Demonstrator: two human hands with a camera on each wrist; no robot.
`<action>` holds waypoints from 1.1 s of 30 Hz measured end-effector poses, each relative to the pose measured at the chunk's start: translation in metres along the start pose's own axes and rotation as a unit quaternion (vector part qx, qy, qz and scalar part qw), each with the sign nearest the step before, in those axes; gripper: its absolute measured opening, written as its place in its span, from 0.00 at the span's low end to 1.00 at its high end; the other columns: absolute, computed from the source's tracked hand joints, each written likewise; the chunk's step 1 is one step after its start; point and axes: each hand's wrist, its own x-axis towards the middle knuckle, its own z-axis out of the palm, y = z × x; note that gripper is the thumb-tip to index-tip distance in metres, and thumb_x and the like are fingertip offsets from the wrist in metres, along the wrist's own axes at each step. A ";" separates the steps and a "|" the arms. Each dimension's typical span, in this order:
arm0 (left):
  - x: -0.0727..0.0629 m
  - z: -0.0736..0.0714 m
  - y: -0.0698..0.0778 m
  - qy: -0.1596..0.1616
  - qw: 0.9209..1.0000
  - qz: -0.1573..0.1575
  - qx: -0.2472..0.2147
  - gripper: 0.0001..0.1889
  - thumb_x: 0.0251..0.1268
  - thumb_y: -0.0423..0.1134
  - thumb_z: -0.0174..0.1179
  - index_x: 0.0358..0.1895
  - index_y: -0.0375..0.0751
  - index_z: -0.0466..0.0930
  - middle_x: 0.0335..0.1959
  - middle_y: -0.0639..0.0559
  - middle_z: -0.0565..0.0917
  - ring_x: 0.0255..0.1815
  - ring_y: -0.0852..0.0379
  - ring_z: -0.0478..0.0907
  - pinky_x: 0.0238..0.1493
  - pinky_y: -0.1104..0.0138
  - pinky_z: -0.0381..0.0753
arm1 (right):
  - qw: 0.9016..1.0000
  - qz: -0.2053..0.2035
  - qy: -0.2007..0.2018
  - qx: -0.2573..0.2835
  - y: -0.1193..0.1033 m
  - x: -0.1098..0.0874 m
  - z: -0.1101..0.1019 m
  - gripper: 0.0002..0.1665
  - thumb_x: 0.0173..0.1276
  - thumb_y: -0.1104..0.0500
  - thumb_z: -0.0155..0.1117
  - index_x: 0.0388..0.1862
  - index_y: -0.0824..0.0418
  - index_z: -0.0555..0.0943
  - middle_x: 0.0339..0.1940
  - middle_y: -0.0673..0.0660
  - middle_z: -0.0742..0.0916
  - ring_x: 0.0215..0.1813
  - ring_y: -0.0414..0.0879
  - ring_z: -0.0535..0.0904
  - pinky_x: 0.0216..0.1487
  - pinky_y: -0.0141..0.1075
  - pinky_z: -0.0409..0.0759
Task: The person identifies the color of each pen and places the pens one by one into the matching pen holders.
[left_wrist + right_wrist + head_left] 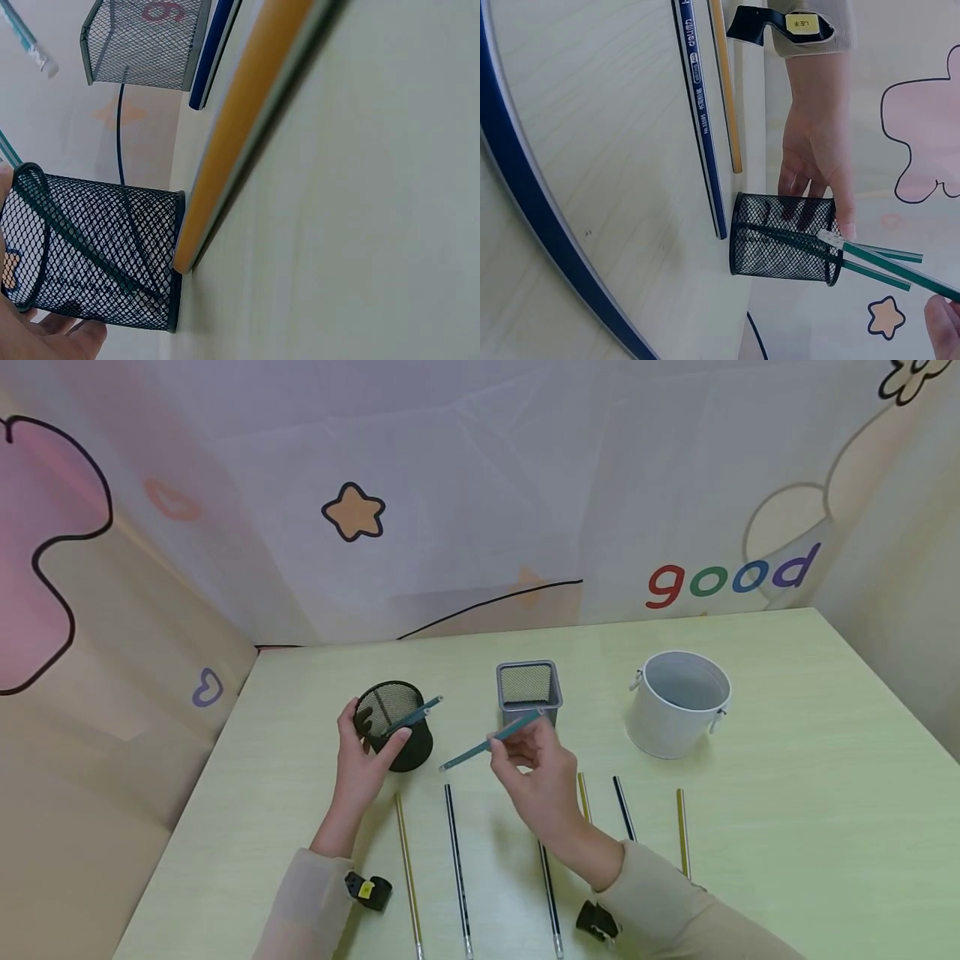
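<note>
My left hand [362, 772] holds a round black mesh pen cup [412, 753] at the left of the table, thumb at the rim and fingers around its far side. Two green pencils [881, 271] lean inside the cup and poke out over its rim. Between thumb and fingers, my right hand [546, 781] pinches a third green pencil [471, 753] at a slant. Its eraser end [826, 238] points toward the cup and overlaps the cup's rim in the right wrist view.
Behind the right hand stands a square grey mesh holder [529, 685]. A white metal bucket [675, 710] with side handles is to the right. Yellow pencils [408, 877] and dark blue pencils [457, 868] lie spaced out across the front. A printed cloth backdrop [480, 493] rises behind the table.
</note>
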 end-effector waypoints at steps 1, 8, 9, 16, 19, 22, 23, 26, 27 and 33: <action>0.000 0.000 0.000 0.001 1.000 0.000 -0.001 0.46 0.61 0.43 0.64 0.74 0.42 0.40 0.71 0.38 0.55 0.74 0.45 0.53 0.74 0.52 0.52 | 1.000 -0.004 0.003 0.005 0.001 0.000 0.000 0.14 0.57 0.77 0.62 0.41 0.73 0.71 0.34 0.65 0.86 0.31 0.46 0.84 0.34 0.26 0.83; 0.000 0.000 0.000 0.003 1.000 0.004 -0.007 0.45 0.61 0.41 0.64 0.73 0.40 0.41 0.71 0.37 0.55 0.73 0.45 0.53 0.74 0.51 0.52 | 0.999 -0.028 0.025 0.034 0.006 0.001 0.003 0.14 0.56 0.79 0.60 0.40 0.74 0.71 0.35 0.67 0.87 0.35 0.41 0.84 0.38 0.27 0.83; 0.000 0.000 0.001 0.002 1.000 0.003 -0.007 0.45 0.61 0.41 0.64 0.73 0.40 0.41 0.71 0.37 0.55 0.74 0.45 0.53 0.74 0.51 0.52 | 0.999 -0.032 0.027 0.035 0.006 0.001 0.004 0.13 0.56 0.79 0.60 0.40 0.74 0.70 0.35 0.67 0.87 0.35 0.40 0.84 0.39 0.27 0.83; 0.000 0.000 0.002 0.002 1.000 -0.001 -0.005 0.45 0.61 0.42 0.64 0.74 0.42 0.41 0.72 0.38 0.55 0.74 0.46 0.52 0.74 0.52 0.52 | 0.997 -0.049 0.041 0.051 0.011 0.002 0.007 0.14 0.55 0.81 0.59 0.39 0.76 0.70 0.35 0.69 0.86 0.38 0.34 0.83 0.39 0.25 0.82; 0.000 0.000 0.002 0.002 1.000 0.001 -0.007 0.45 0.61 0.42 0.64 0.73 0.41 0.41 0.72 0.38 0.54 0.74 0.46 0.52 0.74 0.52 0.51 | 0.996 -0.049 0.043 0.064 0.013 0.002 0.009 0.15 0.55 0.82 0.59 0.41 0.77 0.70 0.35 0.70 0.85 0.40 0.29 0.81 0.40 0.24 0.81; 0.000 0.000 0.000 0.004 1.000 0.005 -0.009 0.45 0.61 0.41 0.64 0.73 0.40 0.41 0.72 0.37 0.54 0.74 0.45 0.52 0.74 0.50 0.51 | 0.995 -0.048 0.045 0.076 0.014 0.003 0.012 0.15 0.55 0.82 0.58 0.42 0.77 0.70 0.36 0.71 0.84 0.40 0.27 0.80 0.40 0.23 0.81; 0.000 0.000 0.000 0.004 1.000 0.005 -0.009 0.45 0.61 0.41 0.64 0.73 0.40 0.41 0.72 0.37 0.54 0.74 0.44 0.52 0.74 0.50 0.51 | 0.995 -0.048 0.046 0.079 0.014 0.003 0.013 0.15 0.56 0.82 0.58 0.42 0.77 0.70 0.36 0.71 0.84 0.40 0.26 0.80 0.41 0.24 0.81; 0.001 0.000 -0.001 0.004 1.000 0.006 -0.008 0.45 0.61 0.41 0.64 0.73 0.40 0.42 0.72 0.38 0.54 0.74 0.44 0.52 0.74 0.50 0.51 | 0.995 -0.050 0.045 0.080 0.015 0.005 0.016 0.15 0.56 0.81 0.57 0.43 0.76 0.71 0.36 0.71 0.84 0.40 0.28 0.81 0.41 0.24 0.81; 0.001 0.000 -0.001 0.004 1.000 0.005 -0.008 0.45 0.61 0.41 0.64 0.73 0.41 0.42 0.72 0.38 0.54 0.74 0.45 0.52 0.74 0.50 0.51 | 0.994 -0.052 0.045 0.079 0.015 0.005 0.017 0.15 0.57 0.81 0.58 0.43 0.76 0.71 0.36 0.70 0.84 0.40 0.30 0.81 0.41 0.25 0.82; 0.001 0.000 -0.001 0.003 1.000 0.002 -0.003 0.46 0.61 0.44 0.64 0.73 0.41 0.41 0.72 0.39 0.55 0.74 0.46 0.53 0.74 0.52 0.52 | 0.994 -0.062 0.042 0.073 0.018 0.009 0.020 0.16 0.56 0.81 0.58 0.43 0.75 0.70 0.37 0.69 0.85 0.39 0.36 0.83 0.41 0.26 0.82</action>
